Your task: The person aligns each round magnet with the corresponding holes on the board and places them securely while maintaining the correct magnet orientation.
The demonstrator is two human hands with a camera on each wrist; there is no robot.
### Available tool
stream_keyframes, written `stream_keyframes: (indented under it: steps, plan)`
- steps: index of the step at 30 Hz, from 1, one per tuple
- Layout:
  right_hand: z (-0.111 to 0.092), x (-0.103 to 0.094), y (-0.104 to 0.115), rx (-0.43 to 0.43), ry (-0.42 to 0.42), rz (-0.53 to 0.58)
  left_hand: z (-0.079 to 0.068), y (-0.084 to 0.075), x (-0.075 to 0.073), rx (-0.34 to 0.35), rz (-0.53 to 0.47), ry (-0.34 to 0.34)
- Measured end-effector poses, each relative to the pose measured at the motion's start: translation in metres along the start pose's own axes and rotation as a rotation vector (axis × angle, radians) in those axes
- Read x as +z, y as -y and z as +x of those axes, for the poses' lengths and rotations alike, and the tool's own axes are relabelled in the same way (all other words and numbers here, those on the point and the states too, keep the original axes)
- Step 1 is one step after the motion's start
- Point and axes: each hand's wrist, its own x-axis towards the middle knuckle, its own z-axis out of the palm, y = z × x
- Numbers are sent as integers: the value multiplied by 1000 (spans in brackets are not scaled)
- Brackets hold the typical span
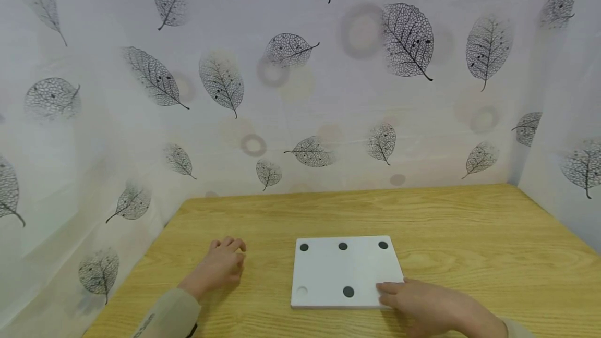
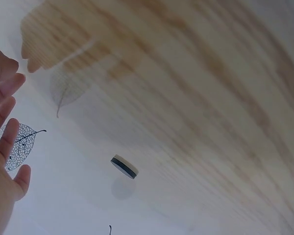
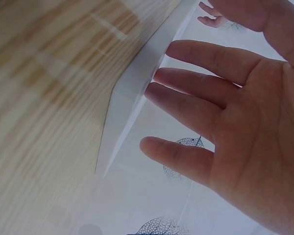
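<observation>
Left hand: the left hand [image 1: 219, 267] is loosely open, fingers bent in the head view and spread a little in the left wrist view; it holds nothing.
Left hand's place: over the left part of the worktop [image 1: 263, 223], well apart from the board; whether it touches the wood, I cannot tell.
Right hand: the right hand [image 1: 422, 301] is open, fingers nearly straight and slightly apart, gripping nothing.
Right hand's touch: fingertips lie on the near right corner of the board; in the right wrist view three of them meet its edge and a lower one stands clear. How hard they press does not show.
Board: the white board [image 1: 324, 270] lies flat on the worktop, between the two hands and closer to the right one.
Discs: four dark discs [image 1: 343, 246] show on the board, three along the far edge and one near the middle of the near edge.
Pale circle: a pale circle [image 1: 301, 292] marks the near left corner.
Hidden: the near right corner, partly under the fingers.
Sleeve: a beige sleeve [image 1: 171, 309] covers the left forearm.
</observation>
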Motion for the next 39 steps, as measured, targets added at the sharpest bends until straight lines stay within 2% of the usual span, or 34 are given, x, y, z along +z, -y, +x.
stream_keyframes:
  steps: [17,27,39]
  plan:
    - [2,0,1,34,14,38,-3,4,3,-8,9,7]
    - [1,0,2,5,-2,5,-4,5,1,-35,15,19]
    - [0,-1,1,0,-1,19,-5,9,1,-24,25,22]
